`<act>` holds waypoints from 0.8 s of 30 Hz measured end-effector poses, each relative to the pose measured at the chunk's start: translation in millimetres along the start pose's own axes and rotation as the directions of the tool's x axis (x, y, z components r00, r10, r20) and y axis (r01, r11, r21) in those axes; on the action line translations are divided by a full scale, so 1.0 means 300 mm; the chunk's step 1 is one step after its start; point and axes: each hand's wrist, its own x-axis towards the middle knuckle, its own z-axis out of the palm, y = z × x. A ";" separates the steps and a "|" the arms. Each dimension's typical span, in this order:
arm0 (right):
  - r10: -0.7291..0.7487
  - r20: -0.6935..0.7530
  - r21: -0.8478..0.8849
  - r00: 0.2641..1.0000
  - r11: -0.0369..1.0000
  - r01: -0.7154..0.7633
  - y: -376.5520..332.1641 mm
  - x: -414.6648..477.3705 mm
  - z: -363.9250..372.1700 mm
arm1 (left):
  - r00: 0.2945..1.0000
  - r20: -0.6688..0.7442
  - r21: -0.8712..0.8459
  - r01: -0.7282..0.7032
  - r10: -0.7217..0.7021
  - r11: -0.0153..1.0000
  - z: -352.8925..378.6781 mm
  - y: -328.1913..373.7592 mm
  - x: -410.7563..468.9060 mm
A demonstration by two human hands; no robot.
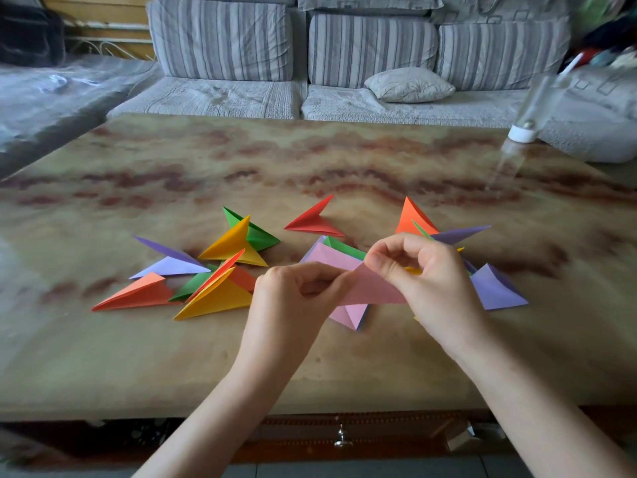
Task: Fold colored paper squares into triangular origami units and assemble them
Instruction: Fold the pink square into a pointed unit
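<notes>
In the left centre of the frame a loose heap of folded units [220,270] in purple, orange, yellow and green lies on the marbled table [138,357]. A single red unit [313,222] lies apart, just above the middle.

At centre, the left hand [296,298] has its fingers curled in, thumb and fingertips clamped on the left end of the pink paper [375,288]. The paper is raised just above the table between the two hands, with its long axis running across the frame from left to right. The right hand [431,281] pinches the upper right part of the same sheet, thumb against bent fingers. Both hands are on the paper, so neither is nearer, and the next crease likely depends on drawing the two ends toward each other along that axis.

A pink flap hangs below the hands, and it may be part of the same sheet, but the join is covered by the fingers. Behind the right hand, a cluster [496,288] of purple, orange and green pieces is partly hidden, so how they interlock cannot be told. At upper right a clear bottle [527,112] is blurred.
</notes>
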 end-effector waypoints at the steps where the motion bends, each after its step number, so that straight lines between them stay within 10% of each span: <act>1: 0.012 -0.028 0.019 1.000 1.000 -0.012 0.003 0.006 -0.007 | 1.000 0.008 -0.005 0.003 -0.003 1.000 -0.004 -0.002 0.000; 12: 0.071 -0.344 0.021 0.936 0.997 -0.068 0.025 0.078 -0.183 | 0.999 0.002 0.083 0.035 -0.036 0.996 -0.035 -0.033 0.002; 24: 0.152 -0.227 -0.322 0.962 0.921 -0.221 0.118 0.063 -0.200 | 0.989 0.072 0.472 -0.146 0.127 0.869 0.010 -0.101 0.021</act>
